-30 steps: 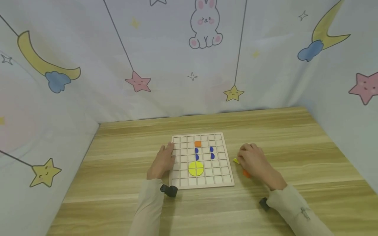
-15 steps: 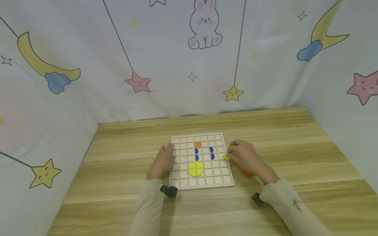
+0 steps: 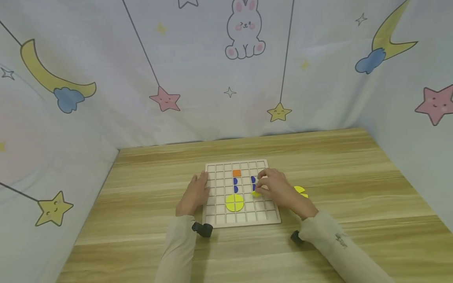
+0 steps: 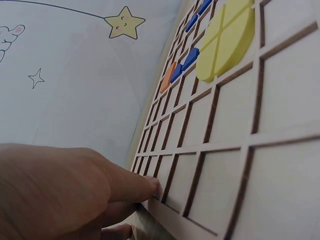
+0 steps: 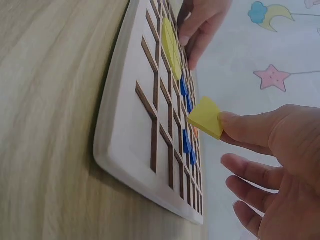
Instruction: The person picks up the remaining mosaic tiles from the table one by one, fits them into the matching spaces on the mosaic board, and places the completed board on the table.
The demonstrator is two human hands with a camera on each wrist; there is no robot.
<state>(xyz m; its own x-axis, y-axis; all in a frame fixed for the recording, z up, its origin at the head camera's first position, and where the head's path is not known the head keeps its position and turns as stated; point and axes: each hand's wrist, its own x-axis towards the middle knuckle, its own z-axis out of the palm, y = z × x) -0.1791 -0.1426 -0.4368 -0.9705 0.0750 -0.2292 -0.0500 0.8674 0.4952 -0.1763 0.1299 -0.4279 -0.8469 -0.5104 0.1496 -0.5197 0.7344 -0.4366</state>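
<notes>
A square wooden grid board (image 3: 219,220) lies on the table. My left hand (image 3: 195,193) rests against its left edge; in the left wrist view a fingertip (image 4: 150,186) presses on the rim. My right hand (image 3: 277,186) holds a yellow quarter-circle piece (image 5: 206,117) between thumb and finger, over the board's right part, its other fingers loosely bent. On the board sit a yellow disc of quarter pieces (image 3: 231,203), an orange square (image 3: 236,173) and several blue half-round pieces (image 3: 235,189). The blue ones at right are partly hidden by my right hand.
More yellow pieces (image 3: 299,190) lie on the wood-grain table (image 3: 141,188) to the right of the board, partly behind my right hand. A white curtain (image 3: 198,118) with printed stars, moons and a rabbit stands around the table's back and sides.
My right hand has moved left from the table beside the board to over it, carrying the yellow quarter-circle piece. Yellow pieces on the table have come into sight. The left hand stays put.
</notes>
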